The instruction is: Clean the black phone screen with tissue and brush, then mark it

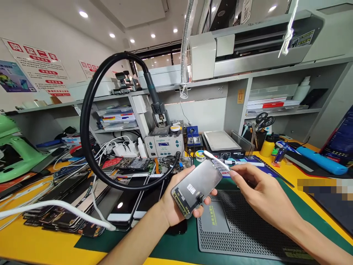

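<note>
Left hand (171, 204): grip wrapped around a phone screen (197, 189), thumb along its far left side, fingertips showing at its right edge. Screen held tilted above the near middle of the tabletop (55, 252), metallic back up; small white label and a dark ribbon part visible on the near half. Right hand (259, 189): grip pinching a slim white stick (216, 161) between thumb and fingers, stick pointing far left, its rounded end at the screen's far edge; contact cannot be told. Under and right of the screen: grey perforated mat (242, 228), lying on a green mat (162, 250). Left: white-edged phone (127, 202) lying face up, a stack of loose screens (66, 209) beyond it to the left, white cable (71, 209) crossing near them. Far middle: control box (164, 145), black hose (86, 110) looped to its left; flat heating plate (223, 141) to its right. Far right: yellow bottle (267, 147), scissors (264, 120) upright behind it.
</note>
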`<state>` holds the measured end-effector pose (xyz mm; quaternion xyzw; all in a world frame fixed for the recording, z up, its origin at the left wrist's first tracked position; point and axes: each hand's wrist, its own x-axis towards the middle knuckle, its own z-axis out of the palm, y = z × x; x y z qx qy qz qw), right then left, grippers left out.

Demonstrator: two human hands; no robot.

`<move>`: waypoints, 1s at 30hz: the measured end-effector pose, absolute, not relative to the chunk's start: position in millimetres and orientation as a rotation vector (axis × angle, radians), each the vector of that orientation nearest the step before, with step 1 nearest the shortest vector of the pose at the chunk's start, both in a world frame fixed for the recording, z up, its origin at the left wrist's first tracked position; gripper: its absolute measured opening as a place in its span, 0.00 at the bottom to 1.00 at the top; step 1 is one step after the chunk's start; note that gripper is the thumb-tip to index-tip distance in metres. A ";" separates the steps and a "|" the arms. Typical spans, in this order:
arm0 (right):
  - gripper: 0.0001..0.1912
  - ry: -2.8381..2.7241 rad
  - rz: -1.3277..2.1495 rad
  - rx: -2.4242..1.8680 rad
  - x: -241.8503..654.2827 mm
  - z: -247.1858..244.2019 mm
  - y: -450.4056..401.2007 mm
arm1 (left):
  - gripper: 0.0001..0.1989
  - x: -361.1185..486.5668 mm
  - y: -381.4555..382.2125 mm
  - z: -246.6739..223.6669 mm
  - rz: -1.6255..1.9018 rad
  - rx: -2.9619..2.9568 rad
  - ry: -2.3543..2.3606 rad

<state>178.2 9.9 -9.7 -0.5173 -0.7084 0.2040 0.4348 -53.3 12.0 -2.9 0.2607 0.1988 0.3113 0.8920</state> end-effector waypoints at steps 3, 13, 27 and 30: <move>0.14 -1.778 0.512 -1.282 178.2 -8.7 8.9 | 0.35 -52.2 11.6 -2.9 0.656 0.551 0.437; 0.15 -1.785 0.489 -1.320 178.8 -5.8 8.6 | 0.35 -50.3 10.9 -1.2 0.727 0.565 0.452; 0.12 -2.088 0.577 -1.075 177.7 -3.7 -7.2 | 0.29 -65.0 11.7 13.9 1.149 0.514 0.421; 0.11 -2.153 0.608 -1.079 177.7 -6.3 -10.1 | 0.29 -66.1 12.8 12.5 1.175 0.510 0.407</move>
